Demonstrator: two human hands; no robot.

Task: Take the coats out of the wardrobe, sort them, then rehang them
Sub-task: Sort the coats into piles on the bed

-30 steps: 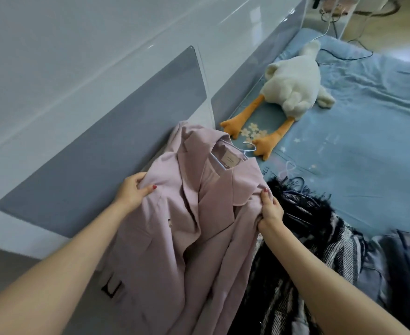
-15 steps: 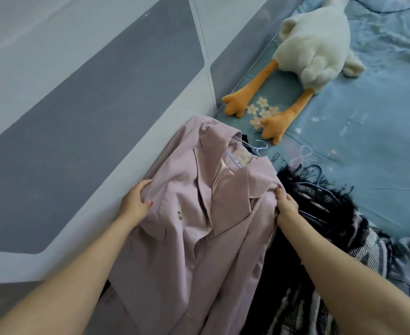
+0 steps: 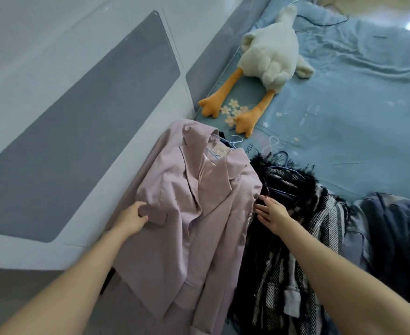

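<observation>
Gripping a fold of the pink coat (image 3: 187, 213) at its left shoulder and sleeve, the left hand (image 3: 132, 217) has thumb and fingers curled round the cloth, close to the grey padded headboard (image 3: 78, 141) that bounds the coat's left edge; little room shows between coat and panel there. Right hand (image 3: 272, 213) lies flat, fingers straight and spread, holding nothing, fingertips just at the coat's right front edge and resting on the black-and-white striped coat (image 3: 295, 250) beside it. Pink coat lies face up on the bed, collar away from the person, lapels open, sewn label (image 3: 219, 150) visible inside the neck, a light blue hanger hook (image 3: 235, 140) showing just past the collar. Striped coat touches the pink coat's right side; its dark fringed collar (image 3: 286, 170) carries more blue hangers. Further right, a dark navy garment (image 3: 392, 226) lies crumpled against the striped one. Beyond the collars, the blue bedsheet (image 3: 344, 117) is open across its middle and right. A white plush goose (image 3: 271, 52) lies at the far end, orange feet near the pink coat's collar, not touching it.
</observation>
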